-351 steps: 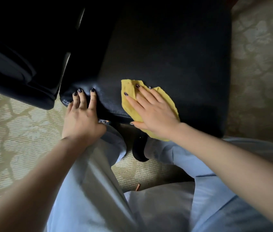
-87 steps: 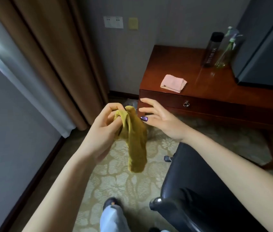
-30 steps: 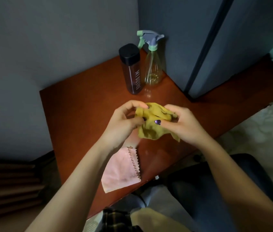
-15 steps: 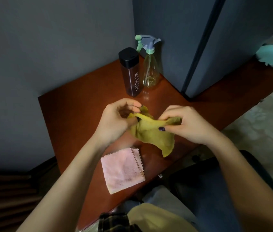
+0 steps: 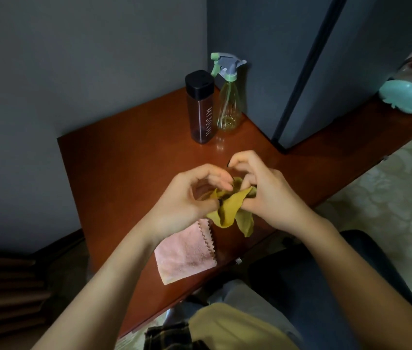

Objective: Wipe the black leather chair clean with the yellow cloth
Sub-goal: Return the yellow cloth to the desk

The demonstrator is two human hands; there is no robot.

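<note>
Head view: left hand [image 5: 182, 200] and right hand [image 5: 268, 195] pinch yellow cloth [image 5: 227, 210], partly covering it.

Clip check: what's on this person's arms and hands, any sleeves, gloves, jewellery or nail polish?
Both forearms are bare to the frame edge, no sleeves or gloves. The left hand and right hand show dark polished nails. No ring, watch or bracelet is visible.

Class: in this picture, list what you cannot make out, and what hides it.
Head view:
yellow cloth: bunched, partly covered by the left hand and right hand.
pink cloth: top corner under the left wrist.
black chair: mostly behind the right forearm.
Object behind teal dish: blurred, cut by right edge.
</note>
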